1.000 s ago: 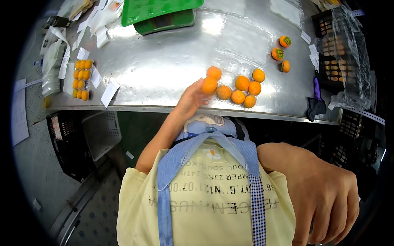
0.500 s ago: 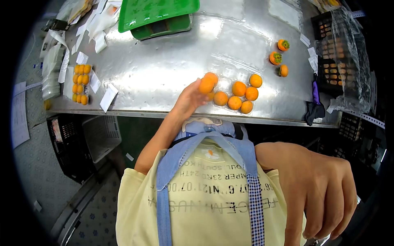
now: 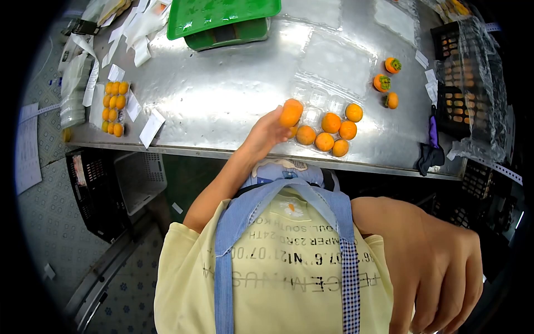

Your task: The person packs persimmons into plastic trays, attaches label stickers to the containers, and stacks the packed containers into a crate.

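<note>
My left hand (image 3: 267, 132) is closed round an orange persimmon (image 3: 291, 113) at the left end of a clear plastic tray (image 3: 315, 99). Its thumb side faces up; part of the grip is hidden behind the fruit. Below the fingers another persimmon (image 3: 293, 132) partly shows. Several more persimmons (image 3: 324, 141) sit in the front and right cups. My right hand (image 3: 431, 261) is large and close to the camera, back of the hand up. Its fingers curl down beside my body; their tips are out of sight, so I cannot make out what they hold, if anything.
Three persimmons with green tops (image 3: 381, 83) stand right of the tray. A full pack of persimmons (image 3: 114, 109) and paper slips (image 3: 152, 128) lie left. Green trays (image 3: 222, 19) stand at the back. A plastic-draped black crate (image 3: 448, 100) and dark cloth (image 3: 431, 156) are right.
My left hand has shifted slightly, and the persimmon in it now overlaps the one that showed behind it. The whole view has moved a little. My right hand stays almost in place.
</note>
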A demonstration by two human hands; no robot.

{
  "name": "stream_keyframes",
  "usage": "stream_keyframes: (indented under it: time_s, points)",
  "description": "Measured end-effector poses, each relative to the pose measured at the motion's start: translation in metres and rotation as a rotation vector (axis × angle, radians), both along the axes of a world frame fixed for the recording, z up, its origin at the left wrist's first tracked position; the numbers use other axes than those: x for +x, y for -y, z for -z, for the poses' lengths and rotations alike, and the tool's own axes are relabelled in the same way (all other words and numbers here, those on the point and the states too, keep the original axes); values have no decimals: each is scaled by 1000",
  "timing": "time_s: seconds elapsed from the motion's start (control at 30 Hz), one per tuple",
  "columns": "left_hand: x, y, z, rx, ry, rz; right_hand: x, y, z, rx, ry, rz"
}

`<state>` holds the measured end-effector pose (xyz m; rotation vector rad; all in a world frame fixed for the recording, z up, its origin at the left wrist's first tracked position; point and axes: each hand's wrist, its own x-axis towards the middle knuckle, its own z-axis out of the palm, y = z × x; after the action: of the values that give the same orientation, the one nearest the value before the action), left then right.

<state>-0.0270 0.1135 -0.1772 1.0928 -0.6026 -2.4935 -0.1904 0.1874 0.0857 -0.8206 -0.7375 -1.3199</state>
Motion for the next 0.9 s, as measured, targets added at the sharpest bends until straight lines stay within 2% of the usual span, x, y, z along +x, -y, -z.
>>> stream_keyframes:
  time_s: [0.17,0.27,0.37,0.9]
  points:
    - [2,-2,6,7,-12,-10,1,-6,11,66,80,29]
    - [3,-3,7,4,-9,-5,6,-3,2,71,3,115]
    - [3,-4,7,-3,21,-10,7,-4,-2,16,19,40]
    - [4,-1,6,10,7,-7,3,-4,0,25,-17,19]
